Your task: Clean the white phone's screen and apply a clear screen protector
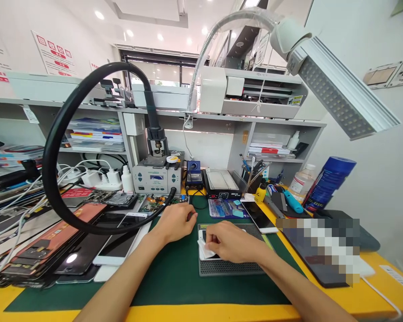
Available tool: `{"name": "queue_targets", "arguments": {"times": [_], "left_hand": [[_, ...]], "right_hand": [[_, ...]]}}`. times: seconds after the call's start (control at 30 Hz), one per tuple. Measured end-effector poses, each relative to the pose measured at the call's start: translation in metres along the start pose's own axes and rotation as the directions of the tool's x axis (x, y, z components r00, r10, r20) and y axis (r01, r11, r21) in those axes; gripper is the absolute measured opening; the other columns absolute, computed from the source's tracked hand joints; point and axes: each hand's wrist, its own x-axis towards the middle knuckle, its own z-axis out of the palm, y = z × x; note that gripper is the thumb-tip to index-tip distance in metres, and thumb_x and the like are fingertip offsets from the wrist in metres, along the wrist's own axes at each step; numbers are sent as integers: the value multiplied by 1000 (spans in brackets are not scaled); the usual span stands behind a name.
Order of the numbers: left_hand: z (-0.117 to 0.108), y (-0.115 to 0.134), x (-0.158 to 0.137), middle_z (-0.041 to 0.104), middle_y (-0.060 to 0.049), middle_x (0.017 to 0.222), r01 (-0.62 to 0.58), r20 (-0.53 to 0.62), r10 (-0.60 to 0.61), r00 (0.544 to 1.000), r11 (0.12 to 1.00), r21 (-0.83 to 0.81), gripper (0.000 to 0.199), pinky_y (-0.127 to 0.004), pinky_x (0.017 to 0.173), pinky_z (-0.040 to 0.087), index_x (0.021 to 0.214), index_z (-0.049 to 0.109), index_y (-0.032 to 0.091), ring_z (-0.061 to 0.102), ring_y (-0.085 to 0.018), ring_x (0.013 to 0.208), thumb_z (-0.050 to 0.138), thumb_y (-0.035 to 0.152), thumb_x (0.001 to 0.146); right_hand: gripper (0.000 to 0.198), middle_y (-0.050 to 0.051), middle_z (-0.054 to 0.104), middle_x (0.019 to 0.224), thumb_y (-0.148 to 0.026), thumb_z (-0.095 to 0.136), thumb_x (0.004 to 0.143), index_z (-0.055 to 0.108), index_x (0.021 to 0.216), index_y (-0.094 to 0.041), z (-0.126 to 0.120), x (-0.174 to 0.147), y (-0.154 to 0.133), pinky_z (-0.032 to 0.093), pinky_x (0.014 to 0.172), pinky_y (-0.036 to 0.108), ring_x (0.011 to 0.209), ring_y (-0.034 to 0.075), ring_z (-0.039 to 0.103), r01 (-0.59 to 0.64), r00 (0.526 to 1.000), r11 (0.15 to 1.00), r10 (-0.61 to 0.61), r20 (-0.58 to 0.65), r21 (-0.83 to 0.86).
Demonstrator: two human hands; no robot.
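Observation:
My right hand (231,241) is closed on a white wipe (205,251), pressing it against the left part of a white-framed phone (201,233). Most of that phone is hidden under the hand. It lies on a grey perforated pad (230,268) over the green mat (174,286). To the left of the pad, my left hand (177,221) rests at the mat with its fingers curled in. Nothing shows between them, and the hand is apart from the phone.
White phones (121,241) and phone parts crowd the left. A black hose (50,147) arches from a hot-air station (157,179). Another phone (260,217) lies beyond the pad, near a yellow bottle (260,193). A dark tablet (309,250) lies right; a lamp (342,85) hangs above.

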Motion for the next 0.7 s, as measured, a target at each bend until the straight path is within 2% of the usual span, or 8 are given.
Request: {"name": "queue_targets", "arguments": {"times": [0.13, 0.23, 0.27, 0.4, 0.53, 0.7], "left_hand": [[-1, 1, 0, 70, -2, 80, 2, 9, -2, 1000, 1000, 2, 18, -29, 66, 41, 85, 67, 23, 65, -20, 75, 50, 28, 92], [-2, 1, 0, 70, -2, 80, 8, 16, -8, 1000, 1000, 3, 19, -29, 67, 42, 85, 66, 23, 65, -20, 75, 50, 29, 92], [-2, 1, 0, 70, -2, 80, 10, 17, -10, 1000, 1000, 3, 19, -29, 67, 42, 85, 66, 23, 66, -20, 76, 50, 29, 92], [-3, 2, 0, 70, -2, 80, 13, 21, -13, 1000, 1000, 0, 19, -29, 67, 43, 86, 67, 23, 66, -20, 75, 50, 30, 92], [-2, 1, 0, 70, -2, 80, 13, 20, -13, 1000, 1000, -2, 20, -29, 67, 43, 86, 67, 23, 66, -20, 74, 50, 30, 93], [-1, -1, 0, 70, -2, 80, 7, 24, -7, 1000, 1000, -2, 20, -30, 67, 43, 86, 67, 22, 66, -20, 74, 50, 30, 93]], "right_hand": [[17, -3, 59, 63, -16, 58, 81, 53, 65, -19, -3, -2, -10, 28, 54, 22, 59, 11, 48, 20, 998, 999, -22, 59, 43], [15, -3, 60, 62, -20, 61, 81, 58, 67, -19, -13, -6, -5, 30, 52, 21, 56, 11, 49, -18, 992, 990, 0, 130, 141], [14, -2, 60, 63, -23, 62, 82, 60, 69, -18, -17, -7, -1, 31, 52, 21, 56, 11, 50, -40, 993, 984, 20, 117, 171], [19, -1, 61, 67, -33, 58, 88, 61, 76, -18, -33, -12, 19, 36, 54, 22, 61, 12, 52, -118, 983, 967, 146, -111, 228], [20, -1, 62, 70, -34, 57, 88, 60, 76, -19, -37, -13, 32, 37, 55, 23, 63, 13, 53, -180, 966, 969, 206, -154, 167], [17, 0, 63, 70, -27, 55, 87, 58, 73, -19, -33, -12, 42, 33, 54, 24, 63, 15, 54, -238, 967, 971, 237, -92, -2]]}}
